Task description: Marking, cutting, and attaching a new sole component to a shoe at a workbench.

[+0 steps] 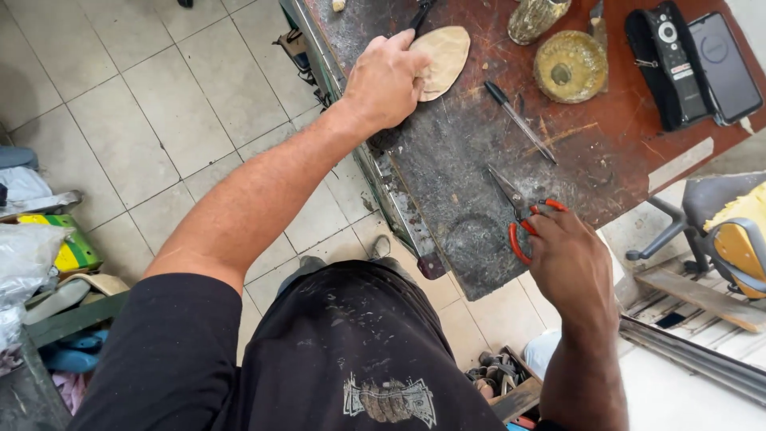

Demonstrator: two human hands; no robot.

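My left hand (384,78) rests at the far left edge of the worn workbench (471,168), fingers on a tan oval leather piece (443,57) shaped like an insole. Near the bench's front edge, my right hand (568,259) closes around the red handles of a pair of scissors (523,211), whose dark blades point up and left and lie on the bench top. Whether the scissors are lifted off the surface I cannot tell.
A pen (519,120) lies mid-bench. At the back stand a round brass-coloured disc (570,65), a remote control (669,56) and a dark phone (724,64). A chair (722,231) stands to the right, a box of small tools (499,379) below, clutter at the left (48,263).
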